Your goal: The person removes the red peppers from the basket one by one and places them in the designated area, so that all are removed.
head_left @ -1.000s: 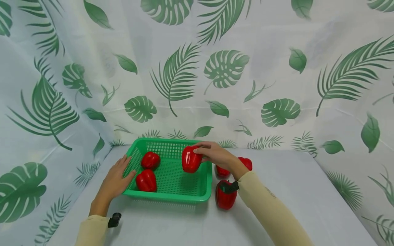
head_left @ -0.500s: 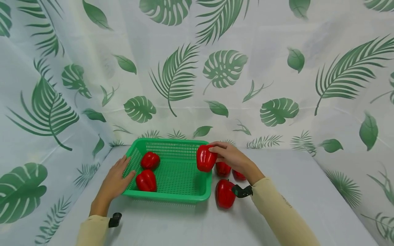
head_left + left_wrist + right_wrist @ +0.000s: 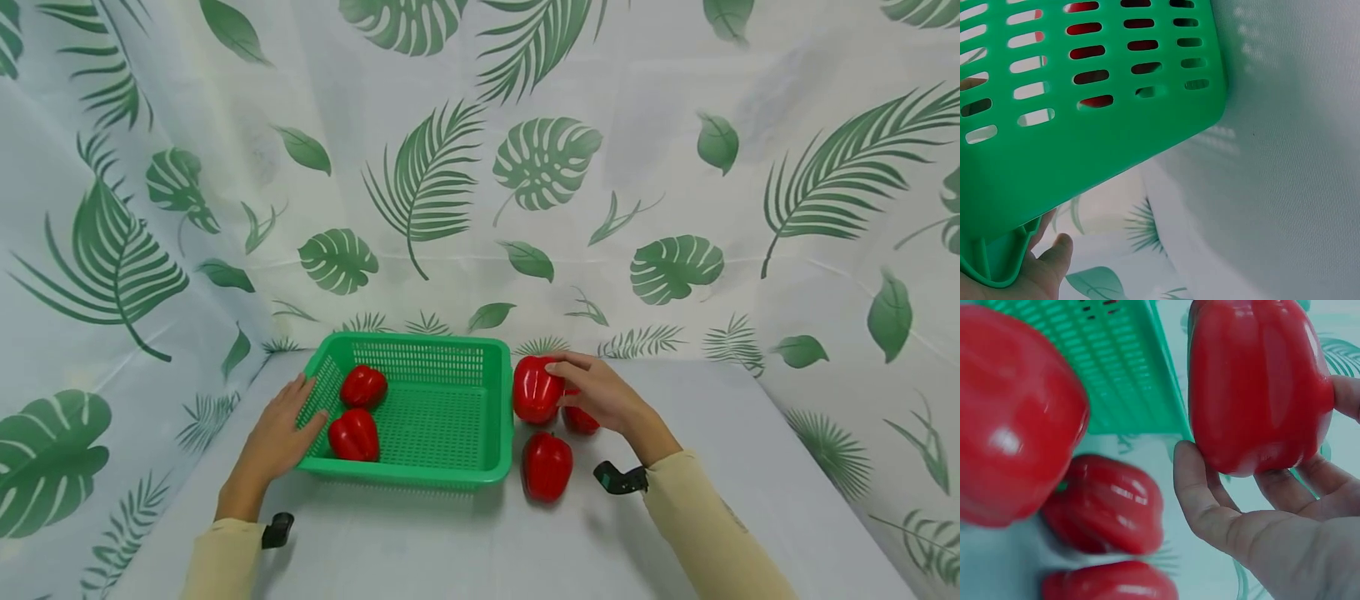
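Held pepper (image 3: 537,389) just outside the basket's (image 3: 405,477) right rim, gripped by right hand (image 3: 603,396). Left hand (image 3: 279,429) rests on left rim, fingers extended. Tabletop (image 3: 735,450) stretches rightward. Rear pepper (image 3: 581,420) partly hidden; basket cut off in left wrist view.

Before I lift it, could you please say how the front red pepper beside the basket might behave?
The front pepper looks glossy, so it may be slippery. Its rounded sides could let it roll. The similar pepper in the right hand shows no visible dent, so both are probably stiff.
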A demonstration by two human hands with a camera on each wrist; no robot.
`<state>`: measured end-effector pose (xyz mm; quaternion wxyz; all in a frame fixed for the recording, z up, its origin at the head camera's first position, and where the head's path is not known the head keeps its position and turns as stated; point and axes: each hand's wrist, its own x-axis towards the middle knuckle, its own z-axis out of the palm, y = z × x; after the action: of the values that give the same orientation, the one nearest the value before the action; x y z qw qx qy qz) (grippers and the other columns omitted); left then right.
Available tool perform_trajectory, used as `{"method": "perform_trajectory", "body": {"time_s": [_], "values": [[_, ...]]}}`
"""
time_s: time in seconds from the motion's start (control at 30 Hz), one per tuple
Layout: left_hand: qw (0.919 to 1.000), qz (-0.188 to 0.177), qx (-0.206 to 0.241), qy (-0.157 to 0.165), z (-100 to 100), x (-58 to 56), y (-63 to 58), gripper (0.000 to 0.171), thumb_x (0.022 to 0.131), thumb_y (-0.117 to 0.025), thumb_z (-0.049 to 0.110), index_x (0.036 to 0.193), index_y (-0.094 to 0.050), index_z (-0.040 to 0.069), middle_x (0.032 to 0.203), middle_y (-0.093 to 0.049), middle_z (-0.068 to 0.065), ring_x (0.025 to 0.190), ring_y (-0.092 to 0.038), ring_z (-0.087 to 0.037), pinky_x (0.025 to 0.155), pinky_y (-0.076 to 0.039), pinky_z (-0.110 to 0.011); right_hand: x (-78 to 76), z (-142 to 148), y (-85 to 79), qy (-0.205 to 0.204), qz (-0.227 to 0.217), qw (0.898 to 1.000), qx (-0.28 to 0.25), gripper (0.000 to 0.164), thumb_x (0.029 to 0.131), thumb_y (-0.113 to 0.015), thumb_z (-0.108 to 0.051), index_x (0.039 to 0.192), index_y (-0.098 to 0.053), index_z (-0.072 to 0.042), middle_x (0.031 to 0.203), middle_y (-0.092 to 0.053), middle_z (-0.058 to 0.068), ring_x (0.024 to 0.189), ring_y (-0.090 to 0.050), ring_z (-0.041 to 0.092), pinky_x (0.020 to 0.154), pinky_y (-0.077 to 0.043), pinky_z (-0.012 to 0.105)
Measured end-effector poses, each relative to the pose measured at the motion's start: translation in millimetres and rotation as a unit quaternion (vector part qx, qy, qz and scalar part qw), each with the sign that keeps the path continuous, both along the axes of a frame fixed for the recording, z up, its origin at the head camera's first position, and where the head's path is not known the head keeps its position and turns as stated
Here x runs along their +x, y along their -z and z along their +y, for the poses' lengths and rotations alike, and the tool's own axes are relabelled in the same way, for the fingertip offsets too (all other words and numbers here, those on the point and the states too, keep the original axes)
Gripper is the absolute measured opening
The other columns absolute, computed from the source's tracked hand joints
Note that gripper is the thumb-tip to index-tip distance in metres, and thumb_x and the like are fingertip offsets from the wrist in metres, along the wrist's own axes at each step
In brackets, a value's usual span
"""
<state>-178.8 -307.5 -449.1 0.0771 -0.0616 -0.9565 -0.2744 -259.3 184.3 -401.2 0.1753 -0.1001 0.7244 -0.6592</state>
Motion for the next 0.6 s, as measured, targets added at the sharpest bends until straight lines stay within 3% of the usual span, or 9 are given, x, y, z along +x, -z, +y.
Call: {"method": "perform_trajectory", "body": {"time_s": [0.6], "values": [[0.9999, -0.013, 0.003, -0.004, -0.5, -2.3, 0.9, 0.072, 0.111, -0.054, 0.032, 0.164, -0.029, -0.009, 0.171, -0.020, -0.034, 0.155, -0.017, -0.058, 0.119, -0.018, -0.078, 26.2, 61.8, 12.2, 0.006, 0.031, 0.999, 0.016, 0.059, 0.109, -0.063, -0.022, 0.156, -0.046, 0.009, 0.141, -0.063, 0.016, 0.118, -0.064, 0.024, 0.095, -0.061, 0.038]]}}
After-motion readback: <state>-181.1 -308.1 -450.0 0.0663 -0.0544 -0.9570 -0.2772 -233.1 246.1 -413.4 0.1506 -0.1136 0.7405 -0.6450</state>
